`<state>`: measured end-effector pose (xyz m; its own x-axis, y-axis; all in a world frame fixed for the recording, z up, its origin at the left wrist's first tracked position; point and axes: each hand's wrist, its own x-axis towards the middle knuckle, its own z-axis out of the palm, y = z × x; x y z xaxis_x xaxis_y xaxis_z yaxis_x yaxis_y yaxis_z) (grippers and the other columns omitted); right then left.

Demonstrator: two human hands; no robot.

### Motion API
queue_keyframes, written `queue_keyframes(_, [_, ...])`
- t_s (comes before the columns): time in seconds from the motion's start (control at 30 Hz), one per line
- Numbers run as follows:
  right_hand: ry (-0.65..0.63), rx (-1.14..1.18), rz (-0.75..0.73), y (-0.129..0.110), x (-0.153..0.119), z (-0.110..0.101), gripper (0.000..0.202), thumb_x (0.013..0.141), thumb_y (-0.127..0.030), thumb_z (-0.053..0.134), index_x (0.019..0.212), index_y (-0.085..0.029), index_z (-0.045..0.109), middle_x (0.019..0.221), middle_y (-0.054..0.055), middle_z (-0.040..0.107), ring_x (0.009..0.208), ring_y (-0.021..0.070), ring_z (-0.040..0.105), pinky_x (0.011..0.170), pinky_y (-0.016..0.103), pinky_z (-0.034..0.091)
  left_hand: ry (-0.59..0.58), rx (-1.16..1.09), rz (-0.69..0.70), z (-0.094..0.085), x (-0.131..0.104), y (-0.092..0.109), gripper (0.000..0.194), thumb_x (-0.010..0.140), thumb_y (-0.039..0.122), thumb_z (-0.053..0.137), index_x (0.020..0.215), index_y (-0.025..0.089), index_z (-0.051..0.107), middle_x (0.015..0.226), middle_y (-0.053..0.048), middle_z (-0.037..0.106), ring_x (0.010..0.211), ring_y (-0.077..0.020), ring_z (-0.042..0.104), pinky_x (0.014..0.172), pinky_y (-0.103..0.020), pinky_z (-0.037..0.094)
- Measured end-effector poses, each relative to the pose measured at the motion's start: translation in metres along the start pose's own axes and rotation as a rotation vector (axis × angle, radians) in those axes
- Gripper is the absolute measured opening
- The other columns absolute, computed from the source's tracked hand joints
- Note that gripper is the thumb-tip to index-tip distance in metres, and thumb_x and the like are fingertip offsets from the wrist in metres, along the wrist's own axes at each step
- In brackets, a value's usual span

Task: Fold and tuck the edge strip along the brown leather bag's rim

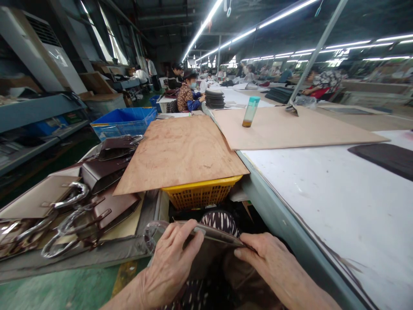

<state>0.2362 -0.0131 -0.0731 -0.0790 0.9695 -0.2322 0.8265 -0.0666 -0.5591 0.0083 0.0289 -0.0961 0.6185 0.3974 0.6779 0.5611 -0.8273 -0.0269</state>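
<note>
Over my lap I hold a brown handbag (219,236), seen mostly along its thin edge. A plastic-wrapped handle (151,236) sticks out at its left end. My left hand (174,258) is closed on the bag's left part, thumb and fingers along the edge. At the right end, my right hand (266,258) pinches the edge between thumb and fingers. The lower part of the bag is dark and hard to make out. To the left lie finished-looking handbags, among them a beige one (38,198) and a dark brown one (101,174), with plastic-wrapped handles.
Ahead, a plywood board (183,150) lies over a yellow basket (201,193). A blue bin (124,120) stands behind the bags. On the right, a white-topped table (322,185) carries a tan board (290,129) and a bottle (251,112). Co-workers sit farther back.
</note>
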Motion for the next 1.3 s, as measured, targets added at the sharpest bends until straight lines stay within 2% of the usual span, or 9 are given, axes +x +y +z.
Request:
queue_keyframes(0.27, [-0.023,-0.026,0.003,-0.003,-0.001,-0.002,0.022,0.083,-0.026,0.054,0.061,-0.022,0.056,0.059,-0.005,0.057,0.061,0.0142,0.051,0.057,0.024,0.027,-0.046,-0.055,-0.014,0.007,-0.009,0.001,0.030,0.084,0.000,0.039,0.111,0.007,0.052,0.110,-0.014,0.052,0.096,-0.0216,0.049,0.082,-0.035,0.041])
queue_keyframes(0.43, [-0.015,-0.030,-0.020,-0.001,0.003,0.001,0.022,0.083,-0.027,0.054,0.062,-0.023,0.057,0.058,-0.006,0.056,0.058,0.0133,0.049,0.055,0.024,0.027,-0.066,-0.071,-0.069,0.002,-0.003,0.006,0.023,0.085,0.002,0.039,0.097,0.010,0.057,0.107,-0.011,0.056,0.090,-0.0202,0.049,0.078,-0.034,0.040])
queue_keyframes(0.57, [-0.008,-0.032,0.003,-0.001,0.002,-0.001,0.019,0.082,-0.026,0.055,0.064,-0.023,0.057,0.061,-0.005,0.059,0.060,0.0144,0.051,0.055,0.024,0.027,-0.111,-0.122,-0.183,0.000,0.009,0.008,0.020,0.087,0.009,0.040,0.084,0.015,0.059,0.104,-0.006,0.059,0.095,-0.0218,0.048,0.086,-0.039,0.036])
queue_keyframes(0.63, [-0.005,0.008,0.006,-0.003,0.001,-0.003,0.008,0.081,-0.024,0.056,0.075,-0.026,0.060,0.069,-0.005,0.063,0.068,0.0159,0.054,0.059,0.024,0.029,-0.159,-0.229,-0.242,0.000,0.015,0.004,0.021,0.087,0.010,0.041,0.077,0.016,0.059,0.101,-0.005,0.059,0.094,-0.0209,0.049,0.085,-0.038,0.037])
queue_keyframes(0.7, [-0.012,0.058,0.002,-0.005,-0.001,-0.006,0.009,0.081,-0.022,0.055,0.082,-0.028,0.061,0.075,-0.006,0.064,0.074,0.0165,0.056,0.062,0.024,0.030,-0.242,-0.341,-0.320,0.002,0.020,-0.002,0.019,0.085,0.011,0.045,0.073,0.017,0.058,0.097,-0.004,0.059,0.089,-0.0184,0.050,0.080,-0.033,0.040])
queue_keyframes(0.8, [-0.024,0.086,0.007,-0.007,-0.003,-0.009,0.012,0.081,-0.022,0.052,0.072,-0.025,0.059,0.071,-0.006,0.063,0.073,0.0155,0.056,0.061,0.024,0.029,-0.374,-0.454,-0.447,0.004,0.027,-0.011,0.013,0.081,0.011,0.053,0.070,0.017,0.056,0.092,0.000,0.059,0.084,-0.0151,0.052,0.077,-0.028,0.039])
queue_keyframes(0.9, [-0.012,0.091,0.003,-0.005,-0.002,-0.009,0.019,0.083,-0.024,0.051,0.064,-0.022,0.054,0.065,-0.006,0.060,0.069,0.0136,0.055,0.059,0.023,0.028,-0.478,-0.500,-0.536,0.004,0.035,-0.016,0.015,0.077,0.011,0.056,0.064,0.017,0.051,0.085,0.001,0.058,0.079,-0.0133,0.052,0.073,-0.025,0.037])
queue_keyframes(1.13, [-0.015,0.066,-0.008,-0.003,0.001,-0.008,0.029,0.087,-0.030,0.047,0.060,-0.021,0.047,0.057,-0.008,0.051,0.059,0.0110,0.050,0.055,0.023,0.027,-0.611,-0.441,-0.583,0.005,0.053,-0.018,0.017,0.074,0.014,0.054,0.060,0.017,0.046,0.067,0.003,0.053,0.067,-0.0132,0.049,0.062,-0.024,0.031])
queue_keyframes(1.3, [-0.022,0.071,0.014,-0.004,0.002,-0.009,0.030,0.087,-0.030,0.046,0.059,-0.020,0.046,0.058,-0.007,0.052,0.059,0.0119,0.048,0.056,0.023,0.027,-0.624,-0.435,-0.593,0.006,0.056,-0.017,0.016,0.074,0.014,0.053,0.059,0.017,0.047,0.067,0.003,0.052,0.067,-0.0131,0.048,0.062,-0.024,0.030])
